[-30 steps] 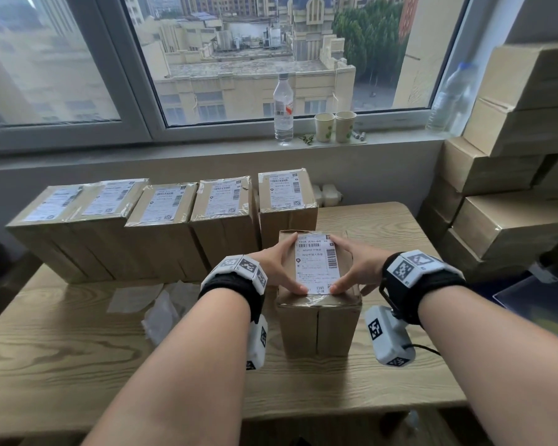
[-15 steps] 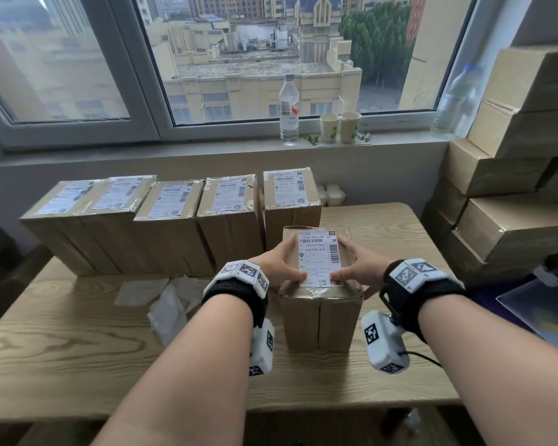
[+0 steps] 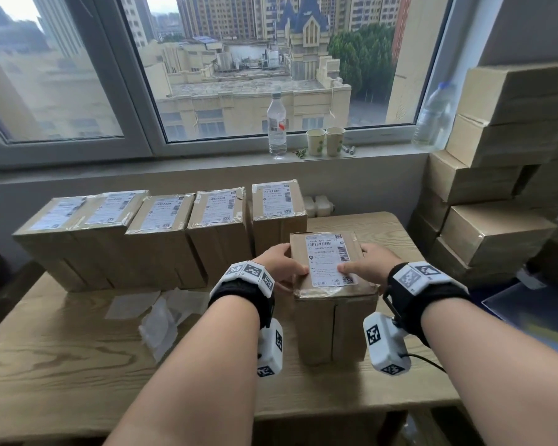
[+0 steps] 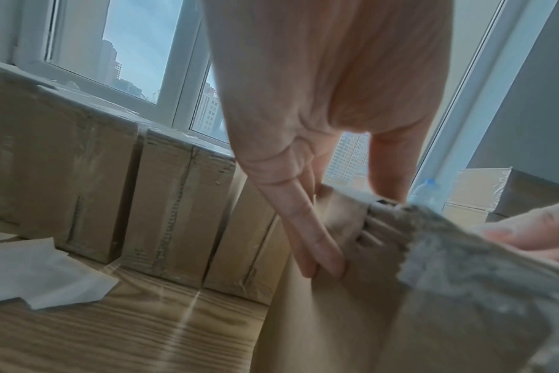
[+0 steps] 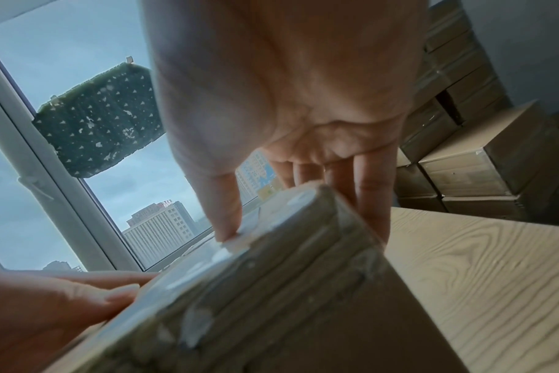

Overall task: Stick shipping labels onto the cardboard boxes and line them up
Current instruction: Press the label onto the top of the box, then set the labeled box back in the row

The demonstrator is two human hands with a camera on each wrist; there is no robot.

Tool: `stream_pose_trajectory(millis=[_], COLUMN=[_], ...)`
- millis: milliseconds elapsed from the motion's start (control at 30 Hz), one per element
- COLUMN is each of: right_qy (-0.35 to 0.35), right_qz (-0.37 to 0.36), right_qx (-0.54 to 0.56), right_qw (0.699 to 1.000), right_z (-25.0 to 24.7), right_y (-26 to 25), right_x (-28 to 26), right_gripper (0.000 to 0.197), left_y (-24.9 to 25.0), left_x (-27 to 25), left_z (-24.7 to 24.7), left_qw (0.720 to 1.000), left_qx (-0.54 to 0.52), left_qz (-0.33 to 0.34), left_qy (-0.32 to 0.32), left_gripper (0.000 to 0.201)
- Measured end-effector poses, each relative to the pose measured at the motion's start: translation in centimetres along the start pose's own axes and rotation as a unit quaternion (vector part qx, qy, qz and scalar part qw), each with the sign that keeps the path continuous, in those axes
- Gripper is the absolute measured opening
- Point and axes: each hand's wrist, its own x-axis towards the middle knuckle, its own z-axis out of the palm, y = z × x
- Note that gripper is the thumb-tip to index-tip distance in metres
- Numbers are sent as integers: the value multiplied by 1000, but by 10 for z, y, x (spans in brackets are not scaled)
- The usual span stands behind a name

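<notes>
A tall cardboard box (image 3: 332, 323) stands on the wooden table (image 3: 62, 365), with a white shipping label (image 3: 327, 252) stuck on its top. My left hand (image 3: 281, 265) grips its left top edge, thumb on the label's edge and fingers (image 4: 307, 227) down the side. On the opposite edge my right hand (image 3: 364, 267) holds on the same way, its thumb (image 5: 224, 207) pressing the label. Just behind and to the left, several labelled boxes (image 3: 161, 226) stand side by side in a row.
Peeled backing papers (image 3: 161, 317) lie on the table left of my left arm. A stack of plain boxes (image 3: 496, 226) fills the right side beside the table. A bottle (image 3: 277, 123) and two paper cups (image 3: 326, 141) stand on the windowsill.
The held box has shifted slightly to the right relative to the row. Both hands stay on its top edges, thumbs a little farther up the label.
</notes>
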Motion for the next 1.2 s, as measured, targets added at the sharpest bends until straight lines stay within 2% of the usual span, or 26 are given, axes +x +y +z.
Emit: stream_pose_trajectory(millis=[100, 300, 433, 533, 767, 1000, 1100, 1200], right_qy=[34, 103, 151, 183, 189, 162, 154, 142], right_qz=[19, 28, 10, 2, -21, -26, -22, -13], right_qx=[12, 25, 48, 59, 57, 27, 28, 11], right_qw=[999, 994, 987, 981, 980, 986, 987, 990], right_z=[-12, -43, -57, -65, -76, -76, -73, -70], right_y=[10, 19, 14, 7, -12, -29, -33, -35], right_x=[1, 5, 13, 24, 71, 134, 156, 170], right_gripper=[34, 42, 49, 59, 75, 66, 63, 61], left_y=[14, 45, 70, 89, 111, 117, 116, 111], left_x=[3, 6, 12, 24, 78, 144, 167, 191], left_z=[9, 23, 19, 15, -4, -28, -37, -43], left_qw=[1000, 998, 995, 993, 991, 991, 991, 991], left_qx=[-11, -39, -79, -95, -82, 12, 27, 37], left_qz=[11, 37, 53, 67, 92, 95, 82, 73], left_qy=[-12, -17, -10, -6, 44, 97, 103, 106], left_gripper=[43, 45, 65, 73, 78, 67, 73, 95])
